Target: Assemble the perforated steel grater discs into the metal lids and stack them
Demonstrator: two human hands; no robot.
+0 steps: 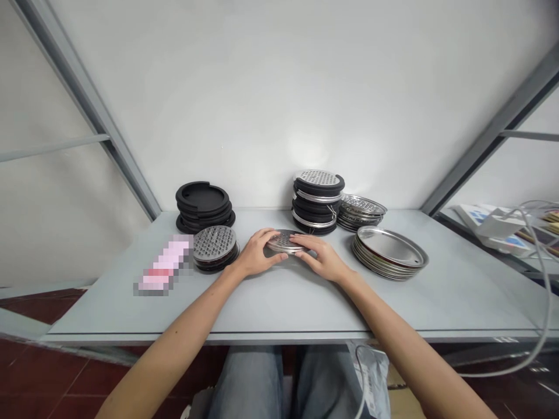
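Observation:
Low over the middle of the table, a round perforated metal plate (283, 243) with a silver rim lies between my two hands. My left hand (257, 254) grips its left side, fingers over the top and thumb along the near edge. On the opposite side, my right hand (324, 256) grips it the same way. The underside of the plate is hidden. Just left of my left hand stands a short stack of grater-like metal discs (213, 243). Beyond my right hand is a stack of shiny round metal plates (393, 253).
At the back left are stacked black round rings (203, 201). A taller black-and-silver stack (318, 198) stands against the wall (262, 87), beside more perforated metal discs (362, 209). A blurred pink item (163, 265) lies left. A white cable (544, 291) hangs at the right.

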